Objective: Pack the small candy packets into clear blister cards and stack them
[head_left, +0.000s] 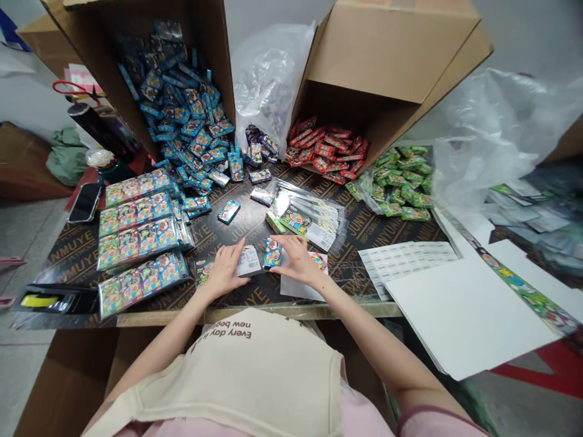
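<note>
Left hand: the left hand (223,271) is half curled, its fingertips (241,247) on a white-backed card (248,262); the view is too poor to tell whether it grips the card or only rests on it.
Right hand: the right hand (298,260) is closed lightly around a blue foil packet (272,252), which stands just beside the white-backed card.
Handling: the packet looks light, stiff and slick-faced, likely safest held by its edges; the card looks thin and may bend.
Nearby: a loose sheet (296,286) lies under the right hand, near a stack of clear sleeves (310,221).
Counter: the black printed counter (401,227) carries a heap of blue packets (182,115), red packets (325,152) and green packets (401,185), spilling from tipped cardboard boxes (392,54).
Left side: long multi-packet strips (136,243) lie in rows beside a phone (84,202) and a tape dispenser (54,300).
Right side: a white board (469,309) overhangs the counter's edge.
</note>
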